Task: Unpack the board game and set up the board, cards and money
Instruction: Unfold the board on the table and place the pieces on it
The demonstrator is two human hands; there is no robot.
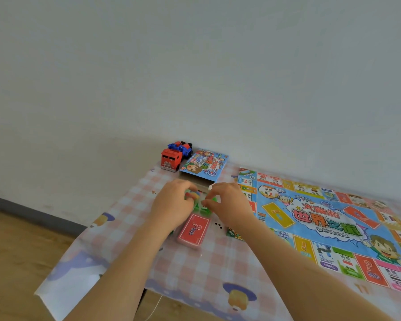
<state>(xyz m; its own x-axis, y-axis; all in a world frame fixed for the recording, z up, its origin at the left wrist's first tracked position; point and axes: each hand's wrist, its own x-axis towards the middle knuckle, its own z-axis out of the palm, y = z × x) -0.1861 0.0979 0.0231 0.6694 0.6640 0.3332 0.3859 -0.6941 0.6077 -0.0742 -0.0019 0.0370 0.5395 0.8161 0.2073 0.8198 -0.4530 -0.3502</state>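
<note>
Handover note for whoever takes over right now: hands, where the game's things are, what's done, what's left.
Left hand and right hand: both pinch a small bundle of green pieces, just in front of the open game box.
Board: unfolded flat, to the right.
Red card deck: lies just nearer than the hands, off the board.
Done: board laid out.
Left: place the cards and sort the pieces. I can't make out any money.

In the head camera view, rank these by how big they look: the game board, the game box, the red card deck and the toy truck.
1. game board
2. game box
3. red card deck and toy truck: these look about alike, and the deck is nearer the camera, so they stay unranked.
</note>
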